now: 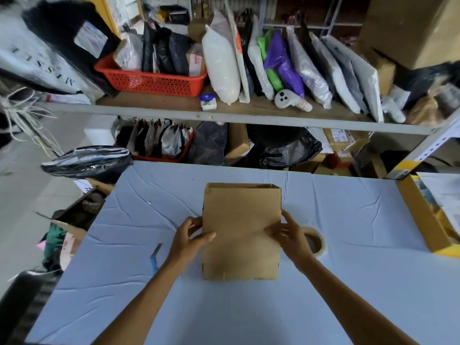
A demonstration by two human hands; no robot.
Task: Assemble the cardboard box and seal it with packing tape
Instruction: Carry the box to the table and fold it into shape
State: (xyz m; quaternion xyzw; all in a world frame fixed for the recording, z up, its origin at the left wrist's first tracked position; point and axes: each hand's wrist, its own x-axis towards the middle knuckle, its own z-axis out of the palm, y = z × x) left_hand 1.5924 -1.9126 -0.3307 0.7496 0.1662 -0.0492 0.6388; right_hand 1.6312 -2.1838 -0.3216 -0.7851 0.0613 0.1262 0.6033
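1. The left hand (189,239) grips the left edge of the cardboard box (241,220). Its thumb lies across the broad face turned to the camera and its fingers are curled round the edge behind.
2. The right hand (286,235) grips the right edge at about the same height. Its thumb is pressed on that face and its fingers are wrapped round the side.
3. The box sits between the two hands, over the middle of the table (361,282), with one wide plain brown panel facing the viewer. A thin gap shows along its far top edge, so the walls are slightly apart there. Whether its near edge rests on the table cannot be told.
4. The roll of packing tape (317,241) lies flat on the table just right of the box, partly hidden by the right hand.
5. A blue-handled cutter (154,257) lies on the table left of the left forearm, apart from the box.
6. The table is covered in a creased pale blue cloth.
7. A yellow-edged tray (418,220) holding papers sits at the table's right edge.
8. Behind the table stands a shelf (174,112) carrying a red basket (149,82) of wrapped parcels and a row of bagged packages.
9. An open carton (74,215) stands on the floor left of the table.
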